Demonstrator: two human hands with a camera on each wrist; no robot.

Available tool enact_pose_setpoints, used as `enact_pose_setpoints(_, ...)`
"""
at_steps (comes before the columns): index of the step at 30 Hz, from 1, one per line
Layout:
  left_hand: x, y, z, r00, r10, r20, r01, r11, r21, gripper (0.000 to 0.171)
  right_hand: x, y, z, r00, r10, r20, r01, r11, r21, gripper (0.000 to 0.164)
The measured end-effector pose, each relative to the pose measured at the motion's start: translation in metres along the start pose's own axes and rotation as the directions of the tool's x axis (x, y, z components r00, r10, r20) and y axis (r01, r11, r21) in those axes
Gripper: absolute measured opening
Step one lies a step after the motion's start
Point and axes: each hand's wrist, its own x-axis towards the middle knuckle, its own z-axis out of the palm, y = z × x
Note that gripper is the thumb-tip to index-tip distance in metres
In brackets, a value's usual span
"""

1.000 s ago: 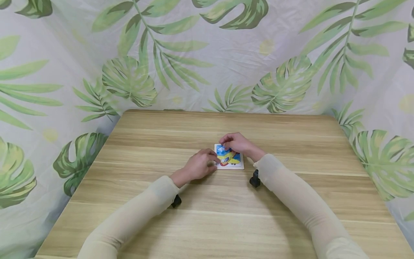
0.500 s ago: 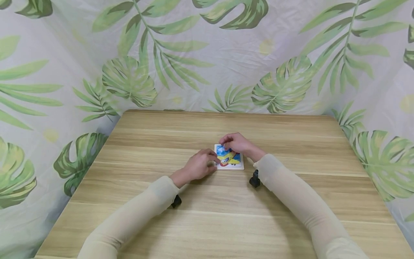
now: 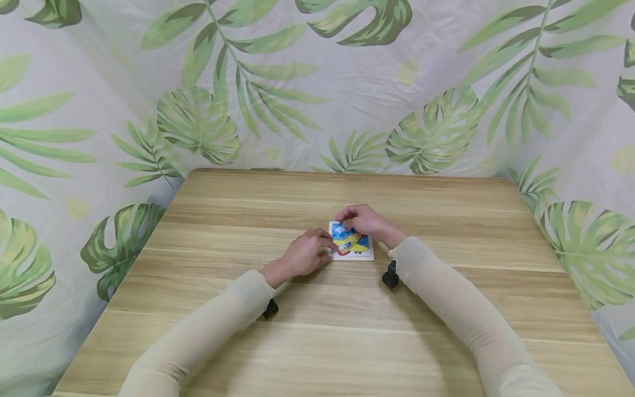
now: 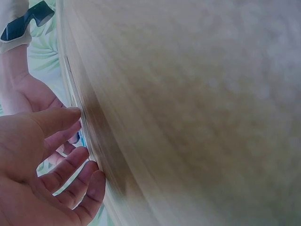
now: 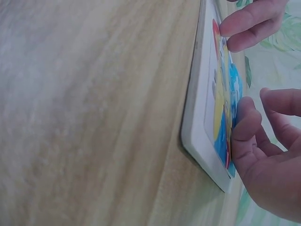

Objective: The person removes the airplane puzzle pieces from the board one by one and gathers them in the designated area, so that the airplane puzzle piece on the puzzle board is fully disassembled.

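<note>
Nothing has clearly moved since the earlier head views: the left hand (image 3: 306, 252), the right hand (image 3: 364, 218) and the picture board (image 3: 368, 255) keep their places. That suggests a held pause or very small finger work, so I judge the job to be no further along.

The leafy cloth (image 3: 357, 82) hangs behind and around the table (image 3: 327, 336), which bears everything in hand. The 2 pale sleeves, left (image 3: 203, 336) and right (image 3: 446, 292), come in from the near side.

The left hand sits at the board's left edge, fingers loosely bent and apart from the thumb, with fingertips touching the picture; it appears to grasp nothing. The right hand bends over the far part, its thumb side against the picture; I cannot tell whether it pinches anything.

The board lies flat on the table, around the middle, between the hands. Inside its white border is a yellow cartoon plane (image 3: 353, 242) on blue. In the right wrist view, a blue part (image 5: 236, 87) seems to stand slightly proud by the right fingers.

Below the cuffs show 2 black gadgets, left (image 3: 270, 309) and right (image 3: 391, 275). I can read 0 brands, labels or words anywhere.
</note>
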Motion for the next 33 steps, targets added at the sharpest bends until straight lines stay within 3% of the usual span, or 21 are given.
enact_pose_setpoints(19, 0.0, 0.0, -0.0003, 1.0, 0.024, -0.01, -0.024, 1.0, 0.005, 0.021, -0.0006, -0.0016, 0.0014, 1.0, -0.001, 0.003, 0.001, 1.0, -0.001, 0.025)
enact_pose_setpoints(33, -0.0002, 0.0003, -0.0003, 1.0, 0.015, -0.005, -0.015, 1.0, 0.013, 0.021, 0.0009, -0.0028, 0.0015, 0.999, -0.008, -0.051, 0.009, 1.0, 0.009, 0.021)
